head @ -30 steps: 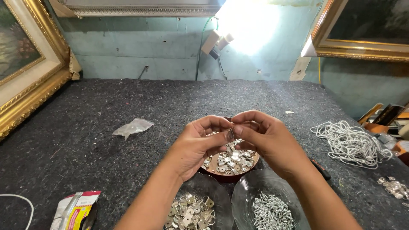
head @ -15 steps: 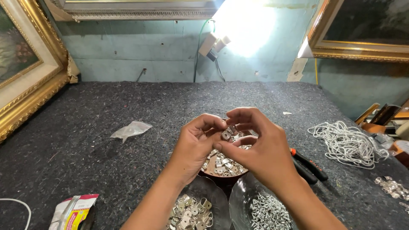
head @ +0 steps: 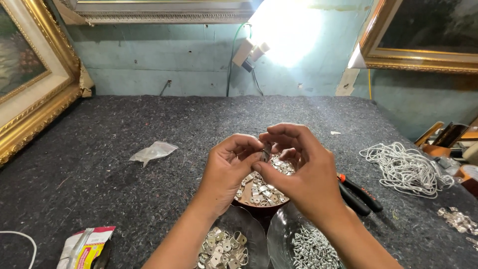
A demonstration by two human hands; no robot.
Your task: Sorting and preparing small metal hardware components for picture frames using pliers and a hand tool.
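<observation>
Left hand [head: 230,168] and right hand [head: 298,168] together, fingertips pinching one small metal hanger piece [head: 264,153] between them, above a brown bowl [head: 259,206] of like pieces. Nearer: two glass bowls, hangers [head: 226,244] left, screws [head: 306,246] right. Pliers [head: 359,193] just beside, white cord [head: 404,168] farther right, on the dark felt surface [head: 124,194].

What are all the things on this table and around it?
Metal piece: one, silver, pinched between both hands.
Brown bowl: one, holds silver hangers, under the hands.
Glass bowls: two, clear, near edge; left holds hangers, right holds screws.
Pliers: one, black and orange, right of hands.
Cord: one bundle, white, right.
Plastic bag: one, clear, left.
Packet: one, red and yellow, bottom left.
Frames: three, gold, around the table.
Table: one, grey felt.
Left hand, right hand: together above the brown bowl.
</observation>
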